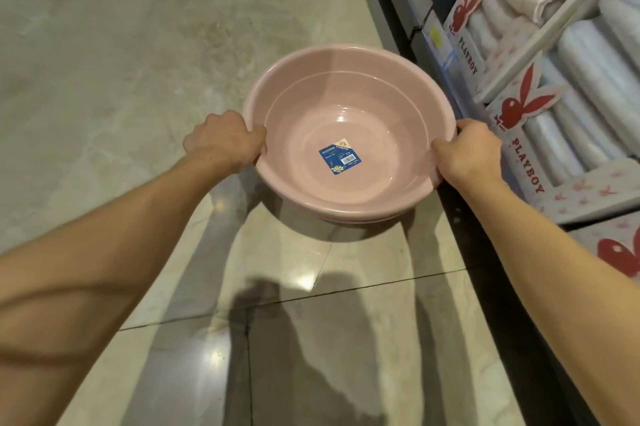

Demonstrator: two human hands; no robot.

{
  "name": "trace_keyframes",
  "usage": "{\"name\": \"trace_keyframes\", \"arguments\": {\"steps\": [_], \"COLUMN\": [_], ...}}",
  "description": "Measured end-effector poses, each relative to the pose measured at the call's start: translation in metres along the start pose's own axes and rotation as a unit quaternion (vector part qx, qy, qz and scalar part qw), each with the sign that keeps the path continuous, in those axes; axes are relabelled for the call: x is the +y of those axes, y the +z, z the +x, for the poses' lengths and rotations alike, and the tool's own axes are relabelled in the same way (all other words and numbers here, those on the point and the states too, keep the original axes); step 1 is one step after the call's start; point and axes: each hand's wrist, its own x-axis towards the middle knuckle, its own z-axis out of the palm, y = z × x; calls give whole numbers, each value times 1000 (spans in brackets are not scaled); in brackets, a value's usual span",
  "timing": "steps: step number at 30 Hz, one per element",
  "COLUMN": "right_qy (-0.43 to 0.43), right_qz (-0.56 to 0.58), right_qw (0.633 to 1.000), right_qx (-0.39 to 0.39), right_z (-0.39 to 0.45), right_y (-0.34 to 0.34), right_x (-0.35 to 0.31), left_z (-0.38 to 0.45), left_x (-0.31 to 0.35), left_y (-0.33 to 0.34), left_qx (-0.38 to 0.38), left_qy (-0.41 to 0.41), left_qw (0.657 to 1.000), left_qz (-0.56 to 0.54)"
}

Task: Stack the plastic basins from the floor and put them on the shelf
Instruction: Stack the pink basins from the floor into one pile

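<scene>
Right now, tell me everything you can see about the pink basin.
The pink basin is round, glossy plastic with a rolled rim, open side up and empty. A blue label sticks to its inner bottom. A second rim beneath shows it is nested in another. The left hand and right hand grip opposite rims, beside the shelf.

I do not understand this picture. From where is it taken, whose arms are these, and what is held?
There is one picture only, from a camera worn on a person's head, looking down. The arms are that person's own. The left hand and right hand grip opposite sides of the rim of a pink plastic basin; a second rim under it suggests nested basins. A blue label sits inside. Below is a tiled floor. On the right, a shelf holds boxed towels.
</scene>
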Motion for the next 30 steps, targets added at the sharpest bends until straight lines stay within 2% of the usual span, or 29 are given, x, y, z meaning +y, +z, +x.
{"name": "trace_keyframes", "arguments": {"steps": [4, 9, 12, 16, 20, 26, 28, 30], "right_qy": [27, -23, -39, 68, 171, 235, 242, 250], "right_qz": [-52, -111, -97, 62, 252, 337, 359, 382], "right_qw": [998, 993, 994, 995, 947, 880, 866, 859], "right_qx": [8, 25, 22, -36, -103, -237, -251, -233], "right_z": [-4, -19, -27, -33, -56, -71, -74, -76], "right_y": [7, 13, 13, 13, 19, 31, 34, 37], "right_x": [-4, 2, 6, 15, 32, 34, 29, 25], "left_z": [2, 5, 6, 5, -22, -57, -60, -62], "left_x": [-1, -4, -4, -10, -24, -23, -16, -12], "left_y": [6, 11, 16, 17, 31, 51, 55, 57], "left_qx": [-19, -20, -19, -49, -115, -203, -214, -211], "left_qy": [5, 2, 1, -17, -42, -84, -97, -103], "left_qw": [1000, 999, 997, 984, 960, 902, 889, 881], "left_qz": [-20, -46, -80, -168, -253, -371, -394, -412]}}
